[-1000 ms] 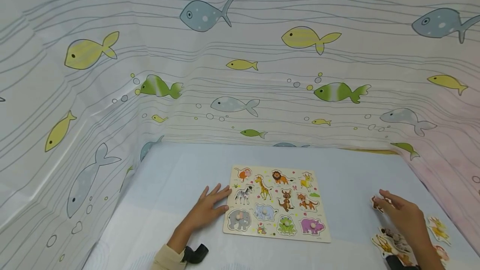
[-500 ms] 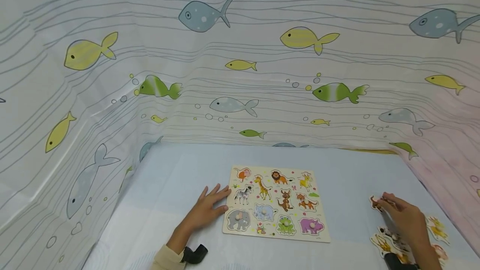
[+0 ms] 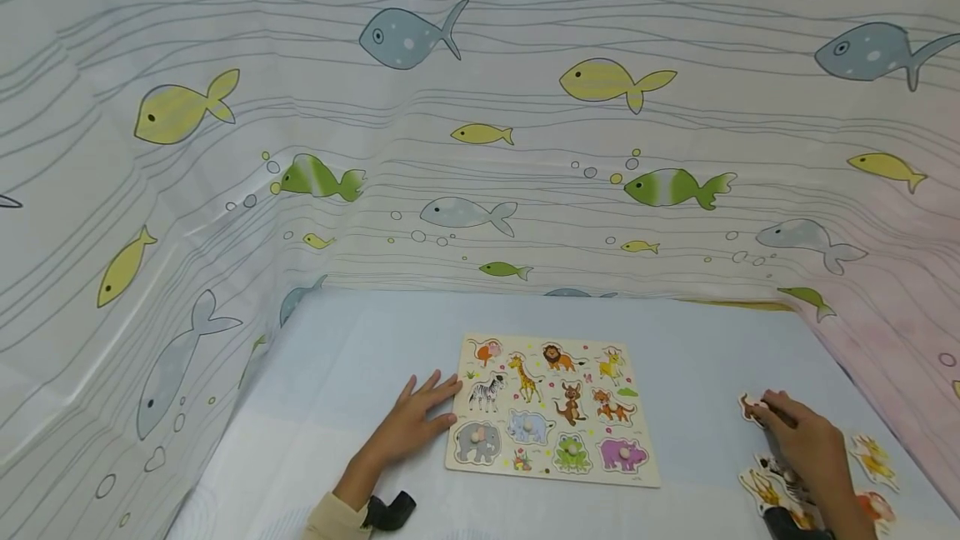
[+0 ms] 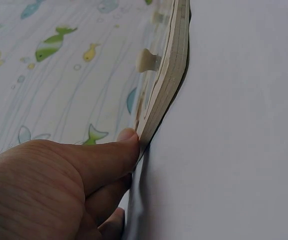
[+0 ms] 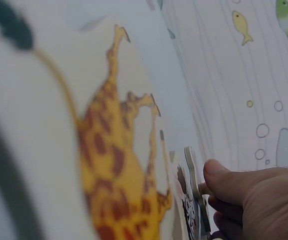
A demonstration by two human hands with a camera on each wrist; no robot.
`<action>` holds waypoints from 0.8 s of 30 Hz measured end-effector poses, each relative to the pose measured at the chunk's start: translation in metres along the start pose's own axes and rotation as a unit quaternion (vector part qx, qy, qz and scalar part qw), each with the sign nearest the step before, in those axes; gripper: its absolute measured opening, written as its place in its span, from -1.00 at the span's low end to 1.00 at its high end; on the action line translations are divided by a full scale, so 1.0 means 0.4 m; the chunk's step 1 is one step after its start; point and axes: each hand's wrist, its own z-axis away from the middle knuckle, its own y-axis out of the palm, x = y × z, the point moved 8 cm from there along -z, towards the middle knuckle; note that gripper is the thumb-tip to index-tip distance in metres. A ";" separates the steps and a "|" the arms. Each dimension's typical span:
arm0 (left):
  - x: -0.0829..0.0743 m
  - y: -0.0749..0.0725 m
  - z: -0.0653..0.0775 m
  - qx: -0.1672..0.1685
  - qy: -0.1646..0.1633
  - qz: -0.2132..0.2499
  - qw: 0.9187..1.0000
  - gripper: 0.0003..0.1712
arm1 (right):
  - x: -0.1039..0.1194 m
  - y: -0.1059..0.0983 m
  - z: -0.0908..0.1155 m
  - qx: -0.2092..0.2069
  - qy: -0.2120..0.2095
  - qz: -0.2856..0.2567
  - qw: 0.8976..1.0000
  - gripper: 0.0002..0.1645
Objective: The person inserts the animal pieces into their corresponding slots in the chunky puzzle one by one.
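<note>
A wooden animal puzzle board (image 3: pixel 643 473) lies in the middle of the table in the head view. Along its front row sit knobbed pieces: a grey elephant (image 3: pixel 489 440), a blue rhino (image 3: pixel 517 425), a green frog (image 3: pixel 573 461) and a purple hippo (image 3: pixel 637 458). My left hand (image 3: pixel 411 422) rests at the board's left edge, fingers spread, and the thumb (image 4: pixel 111 157) touches the edge in the left wrist view. At the right, my right hand (image 3: pixel 813 444) pinches a small brown animal puzzle piece (image 3: pixel 748 407) between thumb and fingers; its knob is mostly hidden.
Loose pieces lie around my right wrist: a giraffe (image 3: pixel 762 488), a zebra (image 3: pixel 780 469), a yellow horned animal (image 3: pixel 873 462) and an orange one (image 3: pixel 874 505). A fish-patterned sheet (image 3: pixel 525 182) rises behind the table and at both sides.
My right thumb and fingers have drawn in around the brown piece, the index finger curling down. My left hand and the board have stayed in place.
</note>
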 end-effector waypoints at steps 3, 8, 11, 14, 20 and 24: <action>0.000 0.000 -0.001 -0.001 -0.003 -0.002 1.000 -0.37 | 0.003 -0.002 0.001 -0.020 -0.012 0.006 1.000 -0.47; 0.002 0.001 -0.003 -0.001 -0.007 -0.007 1.000 -0.37 | 0.012 -0.005 0.005 -0.048 -0.028 0.011 0.998 -0.57; 0.003 0.002 -0.002 -0.001 -0.009 -0.008 1.000 -0.37 | 0.015 -0.004 0.007 -0.052 -0.032 0.010 0.998 -0.60; 0.003 0.002 -0.002 -0.001 -0.009 -0.009 1.000 -0.37 | 0.017 -0.005 0.008 -0.056 -0.031 0.011 0.998 -0.60; 0.004 0.002 -0.002 -0.002 -0.007 -0.007 1.000 -0.37 | 0.018 -0.007 0.004 -0.064 -0.027 0.015 0.997 -0.60; 0.006 0.002 -0.003 -0.003 -0.008 -0.007 1.000 -0.37 | 0.019 -0.006 0.003 -0.062 -0.027 0.014 0.998 -0.60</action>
